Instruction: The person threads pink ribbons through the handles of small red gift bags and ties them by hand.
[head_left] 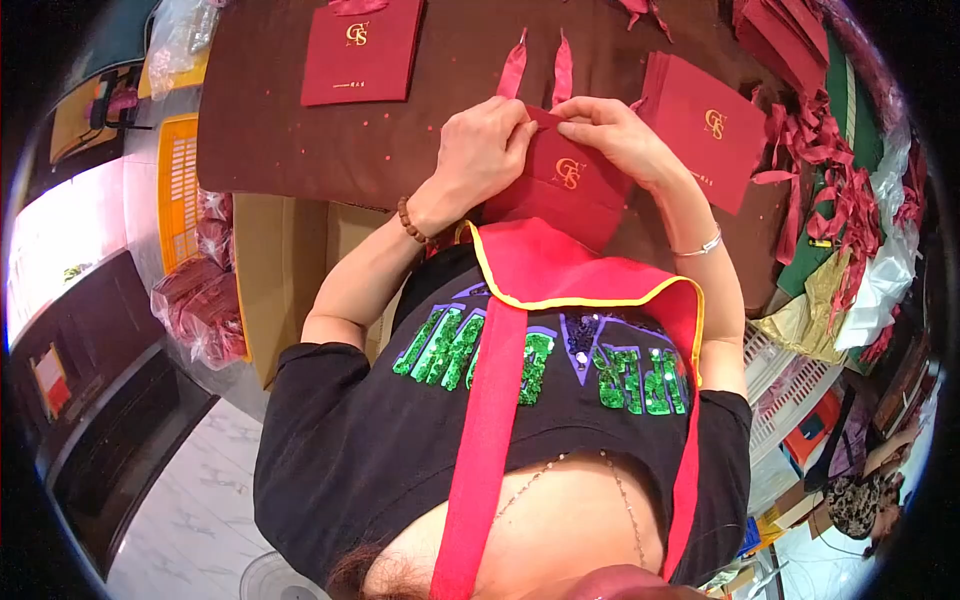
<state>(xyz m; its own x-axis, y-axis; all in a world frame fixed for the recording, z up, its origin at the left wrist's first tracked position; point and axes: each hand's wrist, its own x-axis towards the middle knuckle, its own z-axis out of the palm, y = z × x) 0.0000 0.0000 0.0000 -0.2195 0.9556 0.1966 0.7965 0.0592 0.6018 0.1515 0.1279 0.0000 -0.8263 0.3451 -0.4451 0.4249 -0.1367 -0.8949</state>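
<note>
In front of my chest, at the near edge of the brown-covered table, is a dark red paper gift bag (590, 192) with a gold emblem. My left hand (482, 150) is closed on its upper left edge, fingers curled in. My right hand (612, 138) pinches the top edge on the other side, where the ribbon comes through. Two red ribbon ends (513, 68) with small tips extend beyond the bag onto the table. What lies under my fingertips is hidden. A red apron (560, 268) with yellow trim bunches just below the bag.
Another red bag (362, 60) lies flat at the far left of the table (300, 150). To the right rests a stack of red bags (700, 125), beside heaped ribbons (845, 215). A cardboard box (285, 280) and yellow crate (178, 195) stand left. Another person (860, 505) appears lower right.
</note>
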